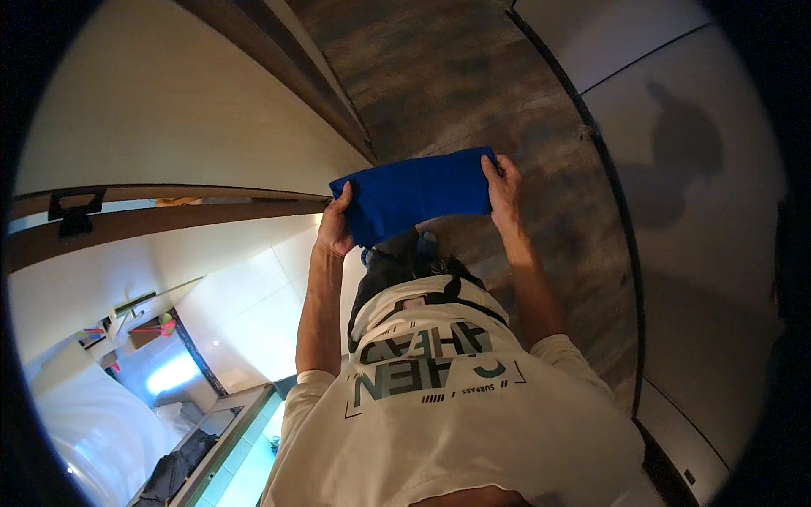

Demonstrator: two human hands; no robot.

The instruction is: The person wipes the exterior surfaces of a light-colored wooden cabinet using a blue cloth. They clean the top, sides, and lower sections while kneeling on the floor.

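Observation:
A deep-blue folded cloth (421, 190) is stretched flat between my two hands, in front of my body and above the floor. My left hand (336, 223) grips its left end, with the thumb lying on top. At the opposite end, my right hand (505, 190) pinches the cloth near its upper right corner, thumb on the near face. The fingers behind the cloth are mostly hidden. Below its lower edge show my dark trousers (386, 263) and part of a blue shoe (427, 244).
A pale door panel (171, 101) with brown edges rises close on the left. Beyond it lies a bright tiled room with a wall hook (134, 313) and a dark garment (177, 466). Wood-look flooring (437, 76) runs ahead; a light wall (703, 253) with dark skirting curves along the right.

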